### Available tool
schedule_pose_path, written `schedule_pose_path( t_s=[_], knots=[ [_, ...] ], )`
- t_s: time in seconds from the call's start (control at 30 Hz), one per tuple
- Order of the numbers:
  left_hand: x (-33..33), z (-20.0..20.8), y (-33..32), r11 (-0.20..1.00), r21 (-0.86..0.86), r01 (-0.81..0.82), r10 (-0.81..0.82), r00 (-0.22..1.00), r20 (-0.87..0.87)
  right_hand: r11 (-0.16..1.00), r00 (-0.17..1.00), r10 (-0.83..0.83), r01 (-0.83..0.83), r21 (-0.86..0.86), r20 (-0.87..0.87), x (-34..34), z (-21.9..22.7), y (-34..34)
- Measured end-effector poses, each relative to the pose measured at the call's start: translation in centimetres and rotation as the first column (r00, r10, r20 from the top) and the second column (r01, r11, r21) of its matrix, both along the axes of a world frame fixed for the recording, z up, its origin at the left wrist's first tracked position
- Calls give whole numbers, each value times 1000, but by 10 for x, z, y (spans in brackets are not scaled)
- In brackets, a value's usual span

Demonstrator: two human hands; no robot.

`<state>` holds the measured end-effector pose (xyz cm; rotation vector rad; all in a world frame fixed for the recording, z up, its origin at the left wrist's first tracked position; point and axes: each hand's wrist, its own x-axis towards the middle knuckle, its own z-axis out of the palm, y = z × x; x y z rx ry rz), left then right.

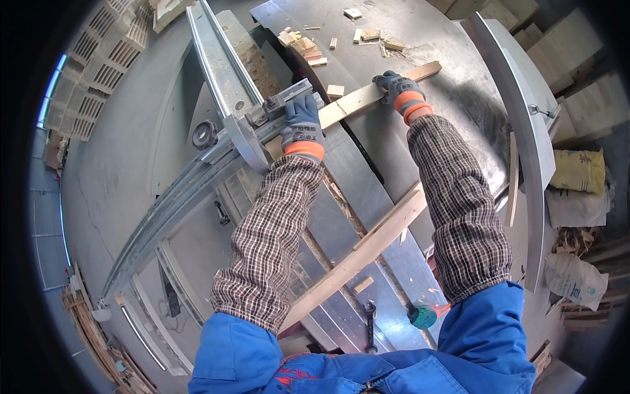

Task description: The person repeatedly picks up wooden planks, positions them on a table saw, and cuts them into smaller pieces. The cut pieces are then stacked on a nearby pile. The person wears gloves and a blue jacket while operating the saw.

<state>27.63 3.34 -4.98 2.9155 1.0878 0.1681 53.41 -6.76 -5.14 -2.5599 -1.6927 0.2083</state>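
Note:
Both of my hands wear grey gloves with orange cuffs. A long wooden strip (pixel 358 100) lies slantwise across the metal saw table (pixel 367 177), over the dark slot. My left hand (pixel 303 125) is closed over its left part, fingers reaching onto the metal fence (pixel 262 117). Farther right, my right hand (pixel 399 92) is wrapped round the strip near its far end. A thin line crosses the strip between my hands, above the slot. A small wood block (pixel 335 91) sits just beyond it. The saw blade cannot be made out.
Offcuts (pixel 306 49) and sawdust lie at the far side. Closer to me, a longer board (pixel 357 253) spans the table, with a wrench (pixel 371 326) and a green round tool (pixel 423 317) nearby. A metal guide rail (pixel 220 56) rises far left; a grey panel (pixel 518 111) stands at right.

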Motion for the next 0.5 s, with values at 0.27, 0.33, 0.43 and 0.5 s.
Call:
schedule_pose_path(
  t_s=[0.27, 0.33, 0.43, 0.5],
  knots=[
    [3, 0, -2, 1000, 23, 18, -18, 1000, 6, 999, 1000, -7, 7, -43, -20, 6, 7, -3],
    [0, -3, -1, 1000, 19, 12, -12, 1000, 12, 999, 999, -11, 10, -47, -36, 3, 6, -2],
    [0, -2, -2, 999, 34, 28, -29, 999, 41, 995, 999, -39, 38, -92, -7, 0, 9, -1],
    [-2, 0, 1, 998, 48, 35, -38, 998, 45, 995, 998, -51, 49, -86, -22, -3, 11, 0]
  ],
)
